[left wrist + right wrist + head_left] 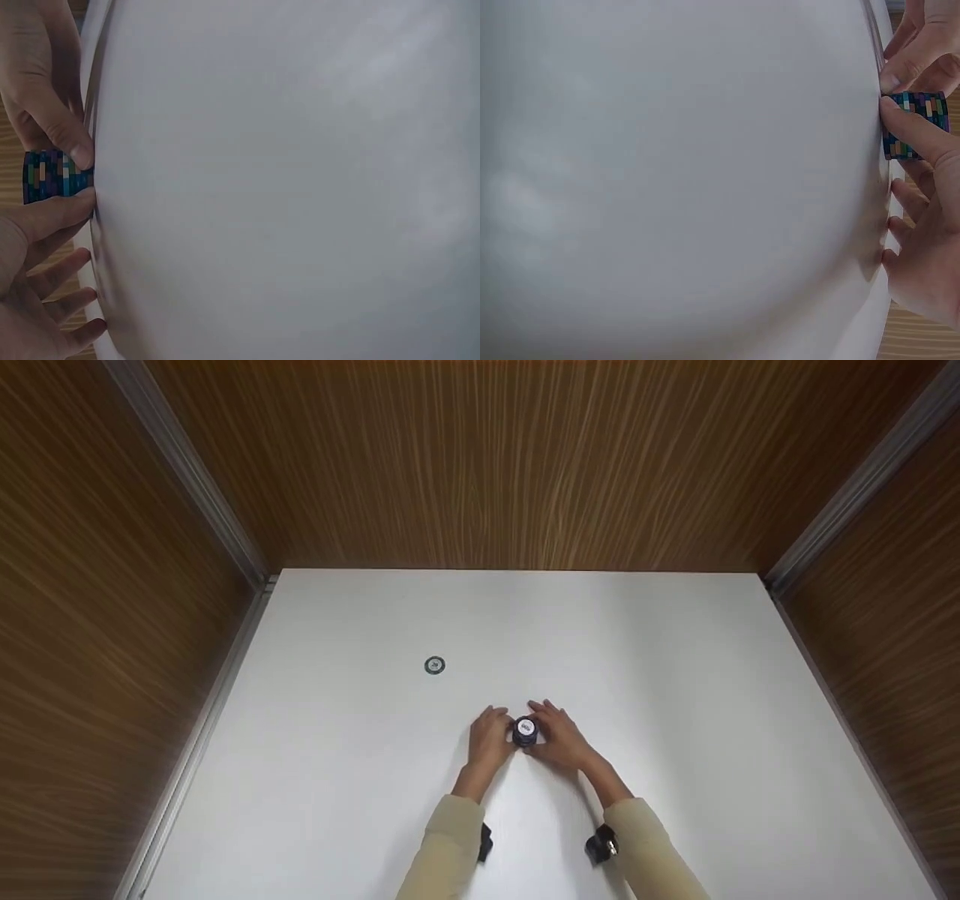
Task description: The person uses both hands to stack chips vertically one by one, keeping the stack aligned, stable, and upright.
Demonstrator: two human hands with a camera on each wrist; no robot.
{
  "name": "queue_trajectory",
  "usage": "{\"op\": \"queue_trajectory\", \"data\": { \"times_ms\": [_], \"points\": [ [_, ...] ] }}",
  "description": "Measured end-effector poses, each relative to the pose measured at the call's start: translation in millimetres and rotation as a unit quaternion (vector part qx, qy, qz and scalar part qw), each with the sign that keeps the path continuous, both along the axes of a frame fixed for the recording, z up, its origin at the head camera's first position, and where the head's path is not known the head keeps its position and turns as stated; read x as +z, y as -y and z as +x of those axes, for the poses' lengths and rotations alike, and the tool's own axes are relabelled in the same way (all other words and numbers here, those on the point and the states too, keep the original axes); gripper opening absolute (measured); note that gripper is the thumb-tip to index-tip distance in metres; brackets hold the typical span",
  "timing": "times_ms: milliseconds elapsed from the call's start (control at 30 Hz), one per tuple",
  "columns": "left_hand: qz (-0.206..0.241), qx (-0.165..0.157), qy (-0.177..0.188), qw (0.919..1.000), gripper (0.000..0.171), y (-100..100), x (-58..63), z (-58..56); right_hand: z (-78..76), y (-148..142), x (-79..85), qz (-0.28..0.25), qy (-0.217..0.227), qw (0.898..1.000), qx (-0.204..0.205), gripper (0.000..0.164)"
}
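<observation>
A stack of poker chips [525, 730] stands upright on the white table, dark with multicoloured edge marks and a white-centred top chip. My left hand [491, 737] holds it from the left and my right hand [559, 736] from the right. In the left wrist view, the left thumb and index finger press the base of the chip stack [54, 174], the other fingers spread with their tips at the table. The right wrist view shows the right thumb [911, 127] low against the stack, beside the left thumb. Farther back and left lies a single green-rimmed poker chip [435, 665].
The white table [337, 780] is bordered by wood-grain panels at the back [480, 465], left and right, with grey metal rails in the corners. Black wrist devices [601, 845] hang at both sleeves, close over the table.
</observation>
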State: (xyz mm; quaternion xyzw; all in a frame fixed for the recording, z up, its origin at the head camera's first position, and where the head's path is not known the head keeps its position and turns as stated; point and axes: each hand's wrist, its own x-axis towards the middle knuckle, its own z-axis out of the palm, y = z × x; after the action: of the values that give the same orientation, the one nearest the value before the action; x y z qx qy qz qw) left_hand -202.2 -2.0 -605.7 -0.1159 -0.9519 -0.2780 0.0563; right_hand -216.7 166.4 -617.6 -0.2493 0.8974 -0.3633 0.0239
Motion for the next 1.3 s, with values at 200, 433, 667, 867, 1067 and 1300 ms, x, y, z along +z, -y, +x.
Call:
{"op": "queue_trajectory", "data": {
  "times_ms": [200, 433, 667, 867, 1067, 1300],
  "points": [
    [0.005, -0.002, -0.028, 0.9996, 0.024, -0.7, -0.4, 0.4, 0.1, -1.9, -1.3, -0.012, 0.008, 1.000, 0.006, 0.043],
    [0.002, -0.009, -0.025, 0.9997, 0.024, -1.9, -1.8, 0.6, 0.4, -4.9, -3.1, -0.019, 0.012, 1.000, 0.013, 0.042],
    [0.009, -0.008, -0.013, 0.9998, 0.026, -2.7, -1.8, 1.4, 2.1, -6.4, -0.5, -0.025, 0.014, 0.999, 0.015, 0.042],
    [0.022, -0.020, 0.011, 0.9995, 0.027, 2.7, 0.9, 2.0, 2.9, -5.9, -0.6, -0.022, 0.030, 0.999, 0.008, 0.043],
    [0.034, -0.020, 0.056, 0.9976, 0.027, 16.2, 5.7, -5.5, 4.4, -4.4, 0.7, -0.014, 0.042, 0.999, 0.003, 0.045],
    [0.044, 0.042, 0.058, 0.9965, 0.033, 42.3, 12.9, -25.4, 4.1, -2.2, 2.3, -0.011, 0.038, 0.999, 0.010, 0.043]
  ]
}}
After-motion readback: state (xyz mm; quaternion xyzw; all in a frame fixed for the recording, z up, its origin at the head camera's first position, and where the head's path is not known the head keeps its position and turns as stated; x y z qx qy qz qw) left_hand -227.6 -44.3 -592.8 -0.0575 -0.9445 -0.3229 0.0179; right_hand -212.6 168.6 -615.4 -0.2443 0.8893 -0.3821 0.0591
